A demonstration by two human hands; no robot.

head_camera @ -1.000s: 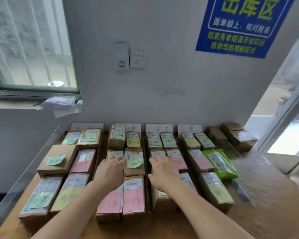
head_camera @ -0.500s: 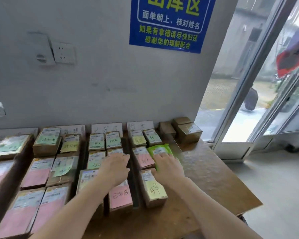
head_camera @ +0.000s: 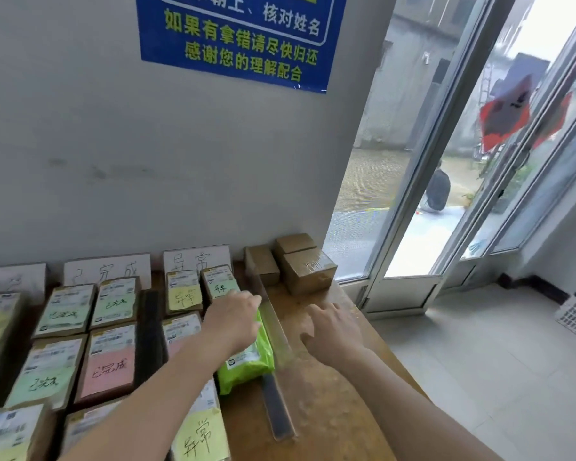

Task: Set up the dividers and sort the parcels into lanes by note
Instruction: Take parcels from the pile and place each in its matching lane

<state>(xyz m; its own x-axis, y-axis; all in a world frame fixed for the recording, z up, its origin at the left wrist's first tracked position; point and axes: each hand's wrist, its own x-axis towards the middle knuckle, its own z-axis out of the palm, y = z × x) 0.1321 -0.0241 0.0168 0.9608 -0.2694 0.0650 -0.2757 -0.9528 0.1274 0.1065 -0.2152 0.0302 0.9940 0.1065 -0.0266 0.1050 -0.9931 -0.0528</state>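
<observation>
Cardboard parcels with green, yellow and pink notes lie in lanes on the wooden table (head_camera: 333, 407). My left hand (head_camera: 233, 321) rests with relaxed fingers on a bright green bag parcel (head_camera: 246, 361) in the rightmost lane. Beside it stands a clear divider strip (head_camera: 276, 354), running from the wall toward me. My right hand (head_camera: 333, 327) hovers open over bare wood to the right of that divider, holding nothing. A dark divider (head_camera: 150, 331) separates the rightmost lane from the lane to its left. White lane cards (head_camera: 197, 259) lean against the wall.
Three plain brown boxes (head_camera: 308, 271) stand at the table's far right corner by the wall. The table's right edge drops to a tiled floor beside a glass door (head_camera: 446, 161). A blue sign (head_camera: 240, 38) hangs on the wall above.
The view has swung right. Both hands moved right across the lanes: the left from the middle parcels onto the green bag, the right off the parcels to bare wood past the clear divider.
</observation>
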